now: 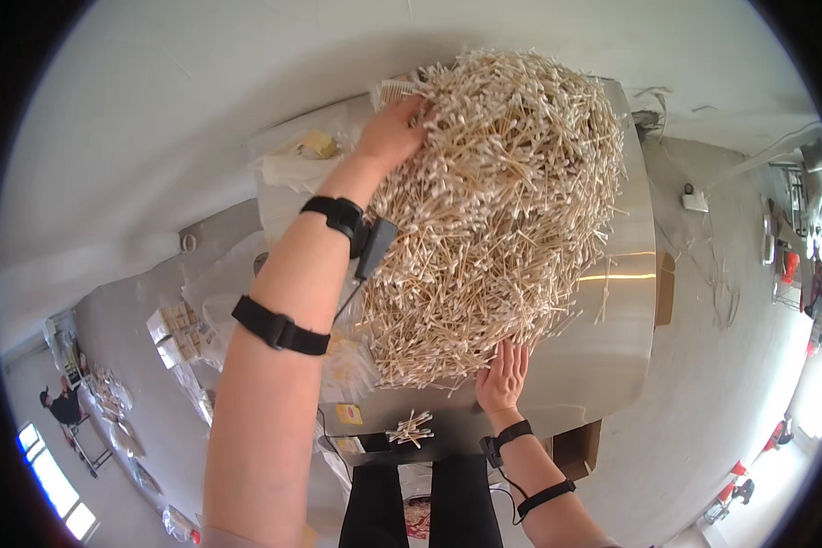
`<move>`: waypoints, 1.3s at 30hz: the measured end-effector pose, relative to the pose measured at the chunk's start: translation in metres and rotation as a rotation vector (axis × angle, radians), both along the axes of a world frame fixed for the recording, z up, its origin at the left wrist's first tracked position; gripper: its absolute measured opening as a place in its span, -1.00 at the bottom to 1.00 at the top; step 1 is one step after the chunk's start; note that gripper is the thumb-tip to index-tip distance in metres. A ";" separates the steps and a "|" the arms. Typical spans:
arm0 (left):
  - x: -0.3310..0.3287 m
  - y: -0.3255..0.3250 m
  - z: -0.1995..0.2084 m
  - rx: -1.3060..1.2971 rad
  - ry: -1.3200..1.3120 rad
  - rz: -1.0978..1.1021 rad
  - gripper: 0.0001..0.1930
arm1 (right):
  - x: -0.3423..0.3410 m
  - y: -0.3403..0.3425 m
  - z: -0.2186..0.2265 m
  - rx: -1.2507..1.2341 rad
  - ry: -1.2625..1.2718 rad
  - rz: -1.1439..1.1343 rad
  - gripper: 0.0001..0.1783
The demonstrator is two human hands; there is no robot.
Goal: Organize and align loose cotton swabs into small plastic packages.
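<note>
A big heap of cotton swabs (511,210) with pale wooden sticks and white tips covers much of the metal table (616,356). My left hand (395,135) reaches to the heap's far left edge; its fingers are loosely bent and apart against the swabs, with their tips partly hidden. A white ribbed piece (395,91) shows just beyond that hand. At the near edge, my right hand (501,379) lies open, its fingers stretched out and touching the swabs. A small loose bunch of swabs (411,429) lies apart, close to the table's front edge.
Clear plastic bags (347,370) and a yellow label card (348,414) lie left of the heap. A yellowish packet (319,143) sits farther back. The wall rises behind the table. Below the right edge stands a cardboard box (575,449). A person (64,402) works far left.
</note>
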State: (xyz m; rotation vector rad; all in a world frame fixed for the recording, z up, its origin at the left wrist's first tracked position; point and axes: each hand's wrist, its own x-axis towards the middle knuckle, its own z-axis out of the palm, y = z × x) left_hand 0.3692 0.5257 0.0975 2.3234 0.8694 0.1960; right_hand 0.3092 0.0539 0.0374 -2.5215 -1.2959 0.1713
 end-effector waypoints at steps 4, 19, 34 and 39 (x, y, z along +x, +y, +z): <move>0.011 -0.056 0.024 -0.054 0.035 0.025 -0.43 | 0.012 -0.010 0.000 -0.026 -0.020 0.020 -0.41; -0.007 -0.185 0.059 0.162 -0.084 -0.111 -0.20 | 0.007 -0.008 -0.003 -0.055 -0.020 0.040 -0.42; 0.073 -0.046 0.052 0.381 -0.149 -0.028 -0.51 | 0.003 -0.007 -0.003 -0.044 0.024 0.035 -0.42; 0.106 -0.040 -0.018 0.242 -0.173 -0.110 -0.35 | 0.005 -0.016 -0.006 -0.082 0.073 0.030 -0.37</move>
